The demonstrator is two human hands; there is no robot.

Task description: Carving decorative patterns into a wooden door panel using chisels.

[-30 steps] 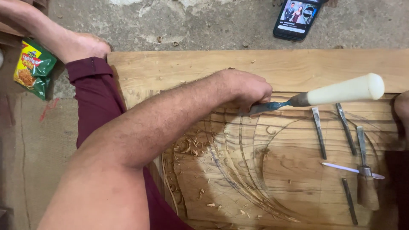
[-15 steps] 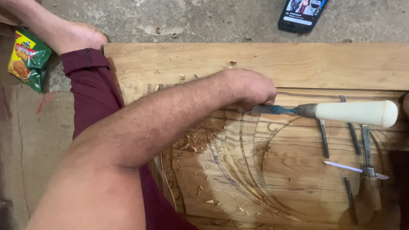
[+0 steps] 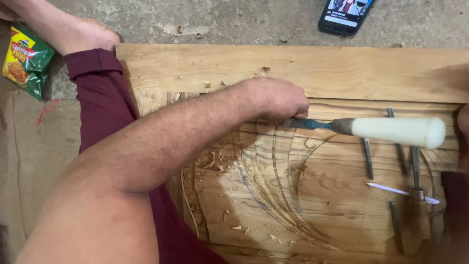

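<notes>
1. Head view, the work: We look down on a wooden panel point(image 3: 293, 63) lying flat on a concrete floor point(image 3: 234, 22), its middle carved with sweeping concentric arcs. Our left hand point(image 3: 276, 100) reaches across from the near left and closes around the metal shank of a chisel point(image 3: 342, 126), fingers wrapped low by the blade. That low grip looks chosen to steer the cutting edge, which is hidden under the hand, where the arcs begin.

2. Head view, the tool: The chisel lies nearly level, pointing left, its cream handle point(image 3: 398, 131) reaching toward the right edge of the panel. The butt end is left bare, we judge, so it can be struck or pushed from that side.

3. Head view, the other hand: Only a dark sliver at the far right edge may be our right hand; we cannot tell whether it is open, closed or holding anything.

4. Head view, the surroundings: Spare chisels point(image 3: 367, 157) lie side by side on the panel just right of the carving, within easy reach, with a white pencil point(image 3: 400, 191) across them. Curled wood shavings point(image 3: 217, 159) gather beside the forearm. A phone point(image 3: 346, 14) rests on the floor beyond the panel, and a green snack packet point(image 3: 24, 61) lies at far left.
</notes>
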